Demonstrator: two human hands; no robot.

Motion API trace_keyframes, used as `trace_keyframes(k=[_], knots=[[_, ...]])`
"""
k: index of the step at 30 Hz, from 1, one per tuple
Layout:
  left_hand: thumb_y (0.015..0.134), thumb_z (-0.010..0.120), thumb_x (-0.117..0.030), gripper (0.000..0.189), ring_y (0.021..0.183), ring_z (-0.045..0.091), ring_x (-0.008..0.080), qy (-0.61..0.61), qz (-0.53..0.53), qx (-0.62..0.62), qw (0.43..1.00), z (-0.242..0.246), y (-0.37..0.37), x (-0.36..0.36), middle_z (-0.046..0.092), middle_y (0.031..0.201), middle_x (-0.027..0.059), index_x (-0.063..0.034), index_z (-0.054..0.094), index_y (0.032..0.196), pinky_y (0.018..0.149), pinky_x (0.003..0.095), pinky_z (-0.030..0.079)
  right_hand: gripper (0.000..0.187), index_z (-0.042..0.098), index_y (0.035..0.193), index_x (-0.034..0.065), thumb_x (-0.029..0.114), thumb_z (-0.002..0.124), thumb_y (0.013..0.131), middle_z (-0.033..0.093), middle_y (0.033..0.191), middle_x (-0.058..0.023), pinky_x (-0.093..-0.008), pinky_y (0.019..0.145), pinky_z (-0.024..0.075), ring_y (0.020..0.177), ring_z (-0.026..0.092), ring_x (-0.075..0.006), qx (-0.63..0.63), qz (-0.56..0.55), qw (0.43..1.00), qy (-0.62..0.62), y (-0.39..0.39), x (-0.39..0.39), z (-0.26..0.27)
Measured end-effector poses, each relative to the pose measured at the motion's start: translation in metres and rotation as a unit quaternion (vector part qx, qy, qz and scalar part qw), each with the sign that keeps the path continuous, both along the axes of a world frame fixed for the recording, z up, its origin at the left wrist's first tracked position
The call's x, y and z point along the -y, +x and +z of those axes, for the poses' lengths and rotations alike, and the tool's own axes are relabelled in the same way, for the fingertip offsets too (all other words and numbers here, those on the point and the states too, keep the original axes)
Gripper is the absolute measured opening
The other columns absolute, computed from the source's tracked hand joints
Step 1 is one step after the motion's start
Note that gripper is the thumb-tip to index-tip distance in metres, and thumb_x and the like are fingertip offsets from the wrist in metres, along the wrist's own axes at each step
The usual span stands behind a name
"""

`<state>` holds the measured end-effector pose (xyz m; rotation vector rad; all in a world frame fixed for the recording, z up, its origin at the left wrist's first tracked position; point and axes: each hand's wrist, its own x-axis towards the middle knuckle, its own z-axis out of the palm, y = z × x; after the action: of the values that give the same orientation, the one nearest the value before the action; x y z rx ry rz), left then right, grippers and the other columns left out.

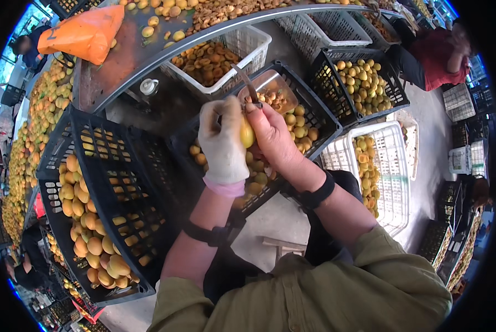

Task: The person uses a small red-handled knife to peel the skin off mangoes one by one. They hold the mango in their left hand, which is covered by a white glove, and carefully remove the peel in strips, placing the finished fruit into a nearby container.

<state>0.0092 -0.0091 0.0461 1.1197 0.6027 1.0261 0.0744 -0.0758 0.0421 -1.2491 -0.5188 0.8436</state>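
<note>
My left hand [224, 143], in a white glove with a pink cuff, holds a yellow-orange apricot [246, 132]. Bare, my right hand [275, 137] grips a knife with a curved metal blade [246, 81] against the top of the fruit. Both hands are above a black plastic crate [329, 137] of whole apricots [301, 126]. A clear plastic tub [287, 86] with small brown pits [273, 101] sits in the crate's far part, just beyond my right hand.
A tall black crate of apricots [94, 245] stands at left. White crates [264, 39] [401, 166] hold halved fruit, and another black crate [401, 106] holds whole ones. An orange bag [86, 35] lies on the metal-edged table [119, 68]. A person in red [435, 54] sits at upper right.
</note>
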Motion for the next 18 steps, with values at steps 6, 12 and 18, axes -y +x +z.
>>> trace_keyframes(k=[6, 12, 18], knots=[[0.099, 0.040, -0.038, 0.041, 0.071, 0.056, 0.0174, -0.201, 0.010, 0.022, 0.979, 0.005, 0.000, -0.004, 0.057, 0.074, 0.0070, -0.0037, 0.055, 0.082, 0.072, 0.0301, 0.047, 0.054, 0.051, 0.097, 0.0008, 0.052, 0.062, 0.084, 0.060, 0.075, -0.0162, -0.0360, 0.066, 0.0502, 0.072, 0.063, -0.0272, 0.285, -0.048, 0.954, -0.078, -0.005, 0.000, 0.001], [0.098, 0.045, -0.031, 0.031, 0.064, 0.053, 0.0149, -0.182, 0.025, 0.022, 0.983, 0.018, -0.008, 0.003, 0.051, 0.073, 0.0043, -0.0055, 0.046, 0.081, 0.062, 0.0290, 0.048, 0.044, 0.053, 0.093, 0.0010, 0.040, 0.068, 0.081, 0.059, 0.071, -0.0168, -0.0364, 0.061, 0.0491, 0.064, 0.059, -0.0290, 0.265, -0.075, 0.960, -0.049, -0.021, -0.006, -0.001], [0.092, 0.054, -0.006, 0.022, 0.064, 0.045, 0.0087, 0.040, 0.071, -0.054, 0.995, 0.016, -0.005, 0.014, 0.046, 0.069, 0.0007, -0.0037, 0.043, 0.073, 0.058, 0.0263, 0.040, 0.029, 0.057, 0.104, 0.0036, 0.030, 0.057, 0.092, 0.060, 0.088, -0.0007, -0.0241, 0.072, 0.0462, 0.081, 0.053, -0.0079, -0.125, -0.060, 0.990, 0.030, -0.032, -0.009, -0.003]])
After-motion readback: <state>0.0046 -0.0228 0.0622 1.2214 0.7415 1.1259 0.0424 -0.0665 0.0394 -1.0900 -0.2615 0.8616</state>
